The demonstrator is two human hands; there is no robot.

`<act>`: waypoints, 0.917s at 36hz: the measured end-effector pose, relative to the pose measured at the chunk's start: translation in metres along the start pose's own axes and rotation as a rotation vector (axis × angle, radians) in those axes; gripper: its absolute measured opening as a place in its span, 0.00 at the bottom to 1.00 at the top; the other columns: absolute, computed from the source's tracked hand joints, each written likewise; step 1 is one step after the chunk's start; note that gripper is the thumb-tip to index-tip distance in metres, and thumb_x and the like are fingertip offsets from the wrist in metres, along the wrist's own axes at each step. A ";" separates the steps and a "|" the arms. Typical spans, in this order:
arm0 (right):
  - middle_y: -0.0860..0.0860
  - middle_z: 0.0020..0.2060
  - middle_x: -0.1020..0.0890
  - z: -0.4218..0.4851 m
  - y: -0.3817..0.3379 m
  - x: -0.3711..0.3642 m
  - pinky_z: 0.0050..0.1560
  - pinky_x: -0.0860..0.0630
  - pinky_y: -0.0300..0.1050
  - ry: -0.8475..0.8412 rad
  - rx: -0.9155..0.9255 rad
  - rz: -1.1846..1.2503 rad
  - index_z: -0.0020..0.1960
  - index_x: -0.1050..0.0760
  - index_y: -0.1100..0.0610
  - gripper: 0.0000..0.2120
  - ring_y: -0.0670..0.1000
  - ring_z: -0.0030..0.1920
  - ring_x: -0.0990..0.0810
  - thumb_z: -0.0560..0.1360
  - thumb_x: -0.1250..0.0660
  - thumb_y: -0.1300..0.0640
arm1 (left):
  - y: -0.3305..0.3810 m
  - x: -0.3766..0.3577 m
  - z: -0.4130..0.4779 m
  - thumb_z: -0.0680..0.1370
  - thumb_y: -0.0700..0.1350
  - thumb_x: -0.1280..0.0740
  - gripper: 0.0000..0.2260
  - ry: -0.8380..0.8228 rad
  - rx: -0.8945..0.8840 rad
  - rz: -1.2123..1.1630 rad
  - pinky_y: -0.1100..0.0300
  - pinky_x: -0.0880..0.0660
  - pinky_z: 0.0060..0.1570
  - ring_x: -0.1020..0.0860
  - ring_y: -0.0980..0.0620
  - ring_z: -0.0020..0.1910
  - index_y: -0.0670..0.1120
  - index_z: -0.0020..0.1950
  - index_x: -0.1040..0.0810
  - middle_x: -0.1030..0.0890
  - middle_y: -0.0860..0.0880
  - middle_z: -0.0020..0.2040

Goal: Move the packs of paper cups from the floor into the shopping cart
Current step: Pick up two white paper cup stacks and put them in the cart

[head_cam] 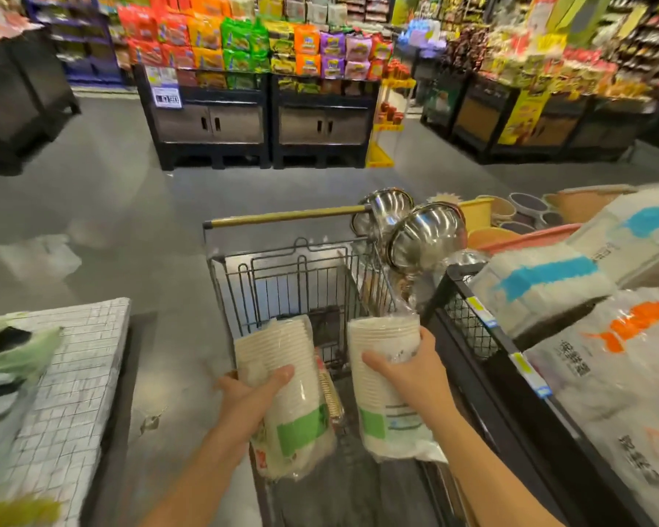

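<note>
Person stands at the shopping cart (282,275) with a pack of paper cups in each hand. Left hand (250,397) has fingers clamped round the left pack (286,393), right hand (408,374) wrapped tight on the right pack (381,386) — both packs held above the cart's open basket, side by side, apart. Steel bowls (423,233) sit just right of the cart.

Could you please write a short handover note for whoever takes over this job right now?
Left hand: gripping one pack of paper cups.
Right hand: gripping a second pack.
Both packs are off the floor, held over the near end of the shopping cart, not yet released.
Done: pickup of these two.
Left: lower both into the cart and let go. No further packs are visible on the floor here.
</note>
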State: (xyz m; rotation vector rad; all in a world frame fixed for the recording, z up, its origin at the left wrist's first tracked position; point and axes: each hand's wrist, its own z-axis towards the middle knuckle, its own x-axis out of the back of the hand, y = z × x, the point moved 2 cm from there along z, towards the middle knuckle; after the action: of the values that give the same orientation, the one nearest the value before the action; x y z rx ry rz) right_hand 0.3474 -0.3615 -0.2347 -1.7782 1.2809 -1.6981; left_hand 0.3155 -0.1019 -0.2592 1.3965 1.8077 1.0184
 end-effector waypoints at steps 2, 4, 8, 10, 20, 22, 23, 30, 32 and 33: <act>0.44 0.59 0.21 0.017 0.002 -0.013 0.59 0.20 0.60 -0.002 -0.018 -0.040 0.72 0.39 0.46 0.54 0.51 0.59 0.19 0.54 0.22 0.28 | -0.005 -0.003 0.027 0.68 0.51 0.21 0.35 0.007 0.034 -0.015 0.46 0.23 0.58 0.22 0.50 0.52 0.50 0.64 0.41 0.24 0.49 0.57; 0.43 0.58 0.21 0.035 0.006 -0.027 0.59 0.20 0.61 -0.015 -0.040 -0.085 0.70 0.38 0.45 0.52 0.51 0.59 0.19 0.54 0.22 0.28 | -0.014 -0.009 0.051 0.68 0.52 0.20 0.36 0.037 0.064 -0.013 0.47 0.22 0.56 0.22 0.49 0.52 0.49 0.65 0.41 0.24 0.48 0.58; 0.46 0.60 0.21 0.084 0.023 -0.065 0.61 0.22 0.62 -0.043 -0.093 -0.166 0.72 0.39 0.46 0.55 0.53 0.60 0.20 0.52 0.25 0.25 | -0.034 -0.026 0.100 0.66 0.57 0.20 0.37 0.093 0.126 0.031 0.48 0.22 0.55 0.21 0.47 0.52 0.47 0.65 0.38 0.23 0.48 0.58; 0.48 0.62 0.22 0.112 0.037 -0.090 0.62 0.24 0.64 -0.080 -0.119 -0.224 0.73 0.40 0.46 0.57 0.55 0.61 0.20 0.52 0.28 0.23 | -0.053 -0.034 0.132 0.63 0.61 0.20 0.40 0.118 0.166 0.048 0.47 0.22 0.57 0.19 0.47 0.52 0.48 0.65 0.36 0.21 0.49 0.57; 0.58 0.76 0.35 0.246 0.141 -0.218 0.70 0.33 0.63 -0.224 -0.267 -0.425 0.83 0.55 0.51 0.62 0.63 0.73 0.31 0.63 0.28 0.25 | -0.164 -0.058 0.282 0.51 0.75 0.25 0.48 0.258 0.331 0.126 0.42 0.22 0.55 0.19 0.44 0.53 0.58 0.67 0.33 0.19 0.51 0.56; 0.59 0.77 0.37 0.268 0.168 -0.240 0.72 0.35 0.63 -0.231 -0.322 -0.445 0.83 0.56 0.51 0.62 0.64 0.75 0.33 0.64 0.28 0.25 | -0.185 -0.061 0.305 0.52 0.78 0.28 0.49 0.289 0.338 0.205 0.41 0.23 0.57 0.21 0.42 0.57 0.58 0.67 0.35 0.22 0.50 0.60; 0.59 0.77 0.36 0.277 0.179 -0.249 0.72 0.35 0.62 -0.219 -0.347 -0.450 0.83 0.55 0.50 0.62 0.64 0.75 0.34 0.63 0.27 0.25 | -0.190 -0.063 0.315 0.53 0.79 0.31 0.50 0.319 0.331 0.251 0.41 0.25 0.59 0.23 0.41 0.59 0.57 0.68 0.36 0.24 0.49 0.62; 0.62 0.77 0.36 0.289 0.226 -0.276 0.69 0.34 0.53 -0.279 -0.443 -0.308 0.83 0.55 0.58 0.47 0.62 0.74 0.33 0.78 0.29 0.44 | -0.224 -0.068 0.346 0.51 0.83 0.36 0.48 0.367 0.321 0.348 0.39 0.27 0.62 0.26 0.41 0.65 0.62 0.66 0.35 0.28 0.49 0.67; 0.59 0.75 0.34 0.292 0.226 -0.279 0.65 0.34 0.47 -0.307 -0.465 -0.331 0.83 0.57 0.60 0.47 0.59 0.74 0.32 0.79 0.31 0.44 | -0.224 -0.068 0.345 0.51 0.82 0.33 0.41 0.374 0.311 0.297 0.40 0.24 0.57 0.23 0.43 0.60 0.65 0.59 0.34 0.24 0.51 0.62; 0.57 0.73 0.31 0.294 0.223 -0.280 0.61 0.34 0.44 -0.326 -0.475 -0.333 0.83 0.60 0.61 0.49 0.57 0.74 0.32 0.79 0.31 0.43 | -0.223 -0.067 0.344 0.51 0.81 0.32 0.41 0.373 0.311 0.276 0.40 0.23 0.56 0.22 0.43 0.59 0.66 0.58 0.33 0.23 0.52 0.61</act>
State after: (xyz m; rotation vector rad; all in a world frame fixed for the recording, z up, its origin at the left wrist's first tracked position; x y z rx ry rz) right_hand 0.5793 -0.3480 -0.6351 -2.5416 1.3727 -1.2318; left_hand 0.5130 -0.1303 -0.6238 1.7754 2.1557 1.2439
